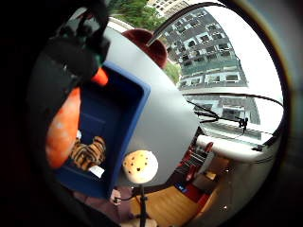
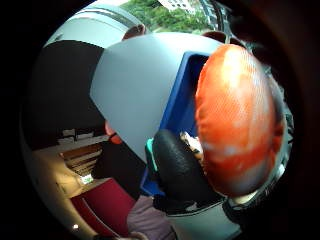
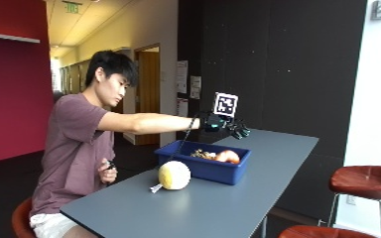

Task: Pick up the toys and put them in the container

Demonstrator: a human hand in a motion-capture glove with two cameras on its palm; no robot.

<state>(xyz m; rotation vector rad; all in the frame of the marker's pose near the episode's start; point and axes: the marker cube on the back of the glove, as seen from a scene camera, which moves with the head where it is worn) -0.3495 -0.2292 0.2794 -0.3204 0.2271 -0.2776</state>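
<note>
In the outside view my gloved right hand (image 3: 224, 124) hovers over the blue container (image 3: 207, 169) with its fingers (image 3: 240, 132) spread, holding nothing. An orange plush toy (image 3: 228, 156) sits at rim height inside the container, below the hand and apart from it. It fills much of the thumb side palm view (image 2: 237, 120) beside the black thumb (image 2: 175, 170), and it also shows against the container's blue wall (image 1: 64, 127). A striped tiger toy (image 1: 89, 153) lies on the container floor (image 3: 204, 154). A round yellow spotted toy (image 3: 174, 175) stands on the table just outside the container's near wall (image 1: 140, 166).
The grey table (image 3: 243, 208) stretches away past the container on both sides. Red-brown stools (image 3: 365, 181) stand off its far corner. The person's bare left hand (image 3: 108, 173) stays low at the near table edge.
</note>
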